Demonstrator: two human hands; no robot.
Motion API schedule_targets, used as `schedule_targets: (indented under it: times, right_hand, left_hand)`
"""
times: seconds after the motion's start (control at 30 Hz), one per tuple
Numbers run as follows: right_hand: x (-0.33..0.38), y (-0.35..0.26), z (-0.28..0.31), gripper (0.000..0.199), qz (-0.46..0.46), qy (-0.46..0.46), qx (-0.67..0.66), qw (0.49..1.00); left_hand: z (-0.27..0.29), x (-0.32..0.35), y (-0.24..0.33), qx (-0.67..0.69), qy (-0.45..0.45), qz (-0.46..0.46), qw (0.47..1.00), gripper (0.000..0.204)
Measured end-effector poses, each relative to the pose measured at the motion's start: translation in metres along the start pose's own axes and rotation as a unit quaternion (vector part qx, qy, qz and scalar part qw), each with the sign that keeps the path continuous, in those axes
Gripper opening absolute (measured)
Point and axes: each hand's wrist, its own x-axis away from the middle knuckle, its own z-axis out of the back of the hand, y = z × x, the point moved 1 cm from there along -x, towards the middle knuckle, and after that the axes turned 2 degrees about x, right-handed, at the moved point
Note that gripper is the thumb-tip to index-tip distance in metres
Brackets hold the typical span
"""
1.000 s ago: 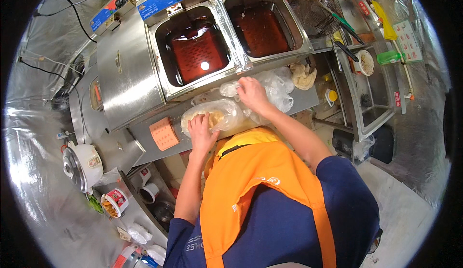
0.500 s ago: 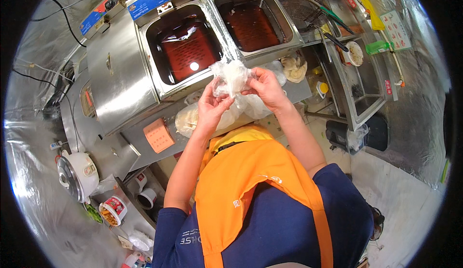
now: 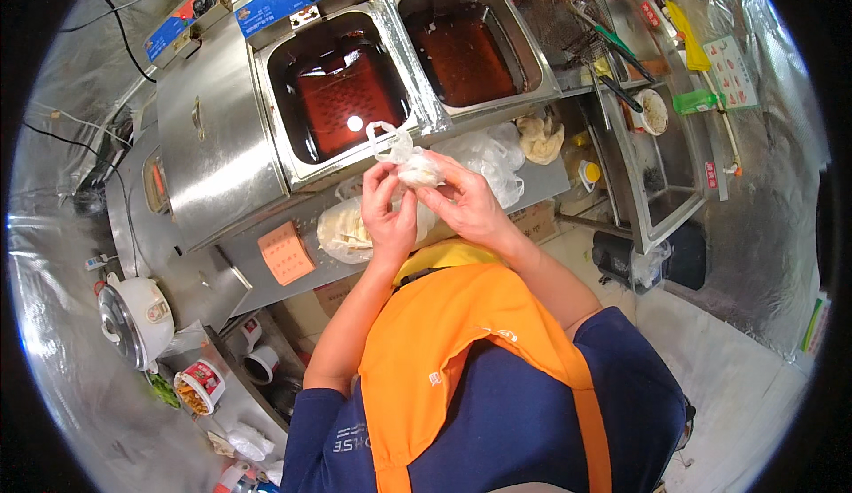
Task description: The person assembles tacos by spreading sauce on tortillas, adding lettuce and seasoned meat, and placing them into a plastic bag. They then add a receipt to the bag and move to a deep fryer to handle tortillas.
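Observation:
A small white translucent plastic bag (image 3: pixel 419 172) is bunched up between my two hands, its loose top rising toward the fryer. My left hand (image 3: pixel 390 220) pinches it from the left with curled fingers. From the right, my right hand (image 3: pixel 472 205) closes its thumb and fingers on the same bag. Whatever is inside the bag cannot be made out. Just below and left, a larger clear bag of pale food (image 3: pixel 344 229) lies on the grey shelf. More clear plastic bags (image 3: pixel 497 160) sit beyond my right hand.
Ahead are two fryer tanks of dark reddish oil, a left one (image 3: pixel 351 94) and a right one (image 3: pixel 466 54). A steel lid (image 3: pixel 222 138) covers the section to the left. An orange paper pad (image 3: pixel 286 253) lies on the shelf. A steel sink (image 3: pixel 661 169) stands at right.
The bag has been gathered into a tighter bundle, with its top now sticking up in loops. My hands have come closer together and slightly lower.

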Motion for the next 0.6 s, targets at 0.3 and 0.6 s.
schedule_targets:
  times: [0.3, 0.6]
  right_hand:
    - [-0.158, -0.001, 0.031, 0.030, 0.078, 0.047, 0.045, 0.995]
    - [-0.386, 0.089, 0.036, 0.023, 0.175, 0.073, 0.561, 0.806]
  left_hand:
    - [0.027, -0.014, 0.042, 0.171, -0.012, 0.048, 0.984, 0.073]
    - [0.067, 0.053, 0.021, 0.051, 0.065, 0.112, 0.990, 0.065]
